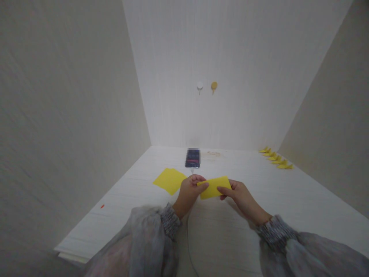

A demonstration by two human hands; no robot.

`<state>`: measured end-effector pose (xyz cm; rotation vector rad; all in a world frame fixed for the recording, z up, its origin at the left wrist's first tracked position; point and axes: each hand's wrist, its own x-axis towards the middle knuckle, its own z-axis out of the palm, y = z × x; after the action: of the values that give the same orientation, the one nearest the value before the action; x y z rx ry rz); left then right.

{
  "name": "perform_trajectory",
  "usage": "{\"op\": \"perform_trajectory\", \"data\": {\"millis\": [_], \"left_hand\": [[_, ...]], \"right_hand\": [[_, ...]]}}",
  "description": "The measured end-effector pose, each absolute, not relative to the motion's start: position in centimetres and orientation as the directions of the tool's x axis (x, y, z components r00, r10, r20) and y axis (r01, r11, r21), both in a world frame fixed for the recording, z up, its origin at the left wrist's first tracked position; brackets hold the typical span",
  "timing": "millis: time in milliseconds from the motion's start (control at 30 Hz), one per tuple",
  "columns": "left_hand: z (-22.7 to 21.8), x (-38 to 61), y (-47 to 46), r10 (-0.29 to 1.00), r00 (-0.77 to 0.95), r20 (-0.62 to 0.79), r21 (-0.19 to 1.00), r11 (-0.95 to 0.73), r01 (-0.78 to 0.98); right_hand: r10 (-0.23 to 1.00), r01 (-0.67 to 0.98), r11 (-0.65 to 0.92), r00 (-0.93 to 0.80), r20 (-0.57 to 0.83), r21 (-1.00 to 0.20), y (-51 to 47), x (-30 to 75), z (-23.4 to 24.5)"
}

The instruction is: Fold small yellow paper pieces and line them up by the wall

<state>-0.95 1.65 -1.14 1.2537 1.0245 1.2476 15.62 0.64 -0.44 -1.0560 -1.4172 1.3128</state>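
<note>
A yellow sheet of paper (213, 186), now a rectangle that looks folded, is held above the table between my two hands. My left hand (192, 189) pinches its left end, thumb on the front and fingers behind. At the right end, my right hand (235, 191) grips it the same way, its thumb lying across the lower part. Behind my left hand, several flat yellow paper squares (169, 180) lie overlapped on the table. Far to the right, a slanting row of several small folded yellow paper figures (276, 158) stands near the side wall.
A phone (193, 158) with a blurred screen lies at the back of the white table (138, 184), its cable (188, 234) running toward me. A small red piece (102, 206) sits near the left edge. Two hooks, one white (200, 85) and one yellowish (213, 85), are on the back wall.
</note>
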Motion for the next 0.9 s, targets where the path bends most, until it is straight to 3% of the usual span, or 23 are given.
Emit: {"op": "perform_trajectory", "data": {"millis": [167,333,467,900], "left_hand": [[-1.0,-1.1,1.6,0.98,0.161,0.118,0.993,-0.115,-0.028],[-0.7,-0.7,1.4,0.988,0.148,-0.046,0.976,0.076,-0.204],[-0.7,-0.4,1.0,0.984,0.17,-0.051,0.926,0.11,-0.361],[-0.1,-0.9,1.0,0.986,0.167,-0.029,0.967,0.07,-0.246]], "right_hand": [[0.977,0.096,0.091,-0.2,0.071,-0.991,0.6,16.0,0.1],[0.985,0.081,0.167,-0.06,0.162,-0.983,0.4,15.6,0.0],[0.98,0.025,0.171,-0.109,0.168,-0.985,-0.1,14.7,-0.2],[0.97,0.001,0.095,-0.225,0.093,-0.995,-0.2,14.9,-0.9]]}}
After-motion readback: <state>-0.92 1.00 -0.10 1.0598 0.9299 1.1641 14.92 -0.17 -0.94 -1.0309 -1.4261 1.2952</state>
